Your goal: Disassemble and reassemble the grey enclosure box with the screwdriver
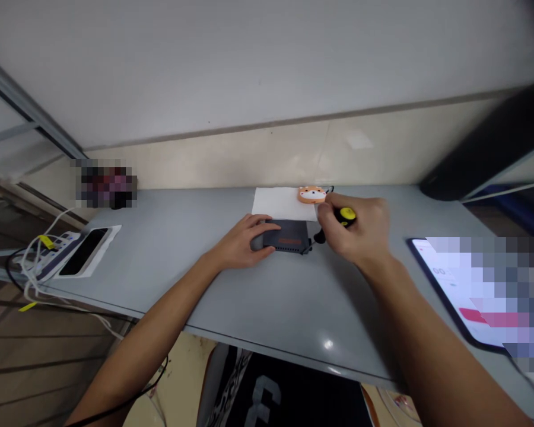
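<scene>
While the left hand [242, 242] clasps the crosswise dark box [289, 235] by its left end, the right hand [358, 228], grip clamped on a screwdriver [346, 214], aims it at the right end.

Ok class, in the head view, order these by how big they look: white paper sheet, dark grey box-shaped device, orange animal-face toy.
1. Largest: white paper sheet and dark grey box-shaped device. They are too alike to rank, and the left hand hides part of the device.
2. Smallest: orange animal-face toy.
</scene>
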`<state>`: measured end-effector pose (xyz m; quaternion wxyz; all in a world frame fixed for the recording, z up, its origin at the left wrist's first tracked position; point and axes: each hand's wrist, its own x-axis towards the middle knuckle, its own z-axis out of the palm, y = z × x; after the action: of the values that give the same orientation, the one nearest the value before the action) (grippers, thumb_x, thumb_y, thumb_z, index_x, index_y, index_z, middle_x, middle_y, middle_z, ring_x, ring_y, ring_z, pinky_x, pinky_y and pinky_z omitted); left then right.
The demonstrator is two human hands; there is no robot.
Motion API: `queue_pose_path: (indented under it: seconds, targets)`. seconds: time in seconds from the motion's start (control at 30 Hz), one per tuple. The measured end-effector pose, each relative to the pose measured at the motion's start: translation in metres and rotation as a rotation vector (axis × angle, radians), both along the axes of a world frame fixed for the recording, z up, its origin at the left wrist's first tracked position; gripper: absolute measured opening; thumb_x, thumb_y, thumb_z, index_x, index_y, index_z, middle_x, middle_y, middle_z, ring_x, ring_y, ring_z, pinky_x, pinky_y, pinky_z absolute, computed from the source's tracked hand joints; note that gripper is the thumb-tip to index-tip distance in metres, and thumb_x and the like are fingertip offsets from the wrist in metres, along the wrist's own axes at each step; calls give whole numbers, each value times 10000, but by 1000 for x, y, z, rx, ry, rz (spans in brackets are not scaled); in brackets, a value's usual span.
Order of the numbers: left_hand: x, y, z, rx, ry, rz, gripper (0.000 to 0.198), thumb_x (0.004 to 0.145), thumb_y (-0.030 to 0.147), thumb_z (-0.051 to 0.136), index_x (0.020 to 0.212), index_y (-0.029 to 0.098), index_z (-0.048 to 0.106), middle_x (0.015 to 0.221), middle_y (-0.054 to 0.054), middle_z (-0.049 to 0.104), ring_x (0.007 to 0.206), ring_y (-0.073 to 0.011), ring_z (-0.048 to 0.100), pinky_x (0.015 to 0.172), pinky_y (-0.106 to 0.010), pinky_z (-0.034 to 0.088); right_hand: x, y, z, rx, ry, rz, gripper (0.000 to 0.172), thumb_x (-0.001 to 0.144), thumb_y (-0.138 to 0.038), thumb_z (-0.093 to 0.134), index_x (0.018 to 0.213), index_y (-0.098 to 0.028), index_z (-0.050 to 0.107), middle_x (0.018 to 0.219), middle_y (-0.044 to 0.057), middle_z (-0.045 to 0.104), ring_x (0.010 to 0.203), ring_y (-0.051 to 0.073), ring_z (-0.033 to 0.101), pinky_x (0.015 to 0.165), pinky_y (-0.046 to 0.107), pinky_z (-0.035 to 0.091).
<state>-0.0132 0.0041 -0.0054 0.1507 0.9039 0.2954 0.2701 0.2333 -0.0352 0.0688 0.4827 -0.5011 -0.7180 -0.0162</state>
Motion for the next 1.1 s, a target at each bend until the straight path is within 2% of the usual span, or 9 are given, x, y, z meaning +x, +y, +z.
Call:
queue_pose_path:
  seconds: [0.27, 0.5, 0.73, 1.1]
  targets:
    - [0, 0, 0, -9, 10, 12, 454, 962, 379, 656, 1403, 309, 575, 1495, -97, 512, 1396, -271, 506, 1185, -552, 450, -1, 0, 0, 1, 8, -6, 360, 813, -224, 539, 564, -216, 280, 500, -33, 239, 493, 106, 229, 513, 318, 242]
    - [0, 0, 0, -12, 4, 11, 456, 964, 378, 657, 1407, 310, 572, 1493, -92, 517, 1397, -257, 505, 1194, -527, 447, 1, 0, -1, 16, 13, -2, 329, 828, -205, 535, 533, -207, 390, 482, -32, 275, 467, 100, 256, 505, 316, 260]
    - [0, -1, 2, -21, 21, 13, 461, 964, 383, 653, 1412, 313, 568, 1499, -95, 511, 1401, -270, 502, 1192, -550, 443, 0, 0, 0, 5, 27, -1, 327, 822, -196, 537, 529, -209, 391, 476, -28, 284, 461, 105, 265, 506, 320, 257]
    - [0, 0, 0, -11, 11, 8, 461, 962, 366, 659, 1410, 298, 573, 1494, -97, 515, 1387, -260, 511, 1196, -514, 444, 2, 1, -2, 22, 59, 12, 325, 832, -179, 533, 529, -202, 418, 475, -33, 303, 450, 93, 282, 500, 307, 268]
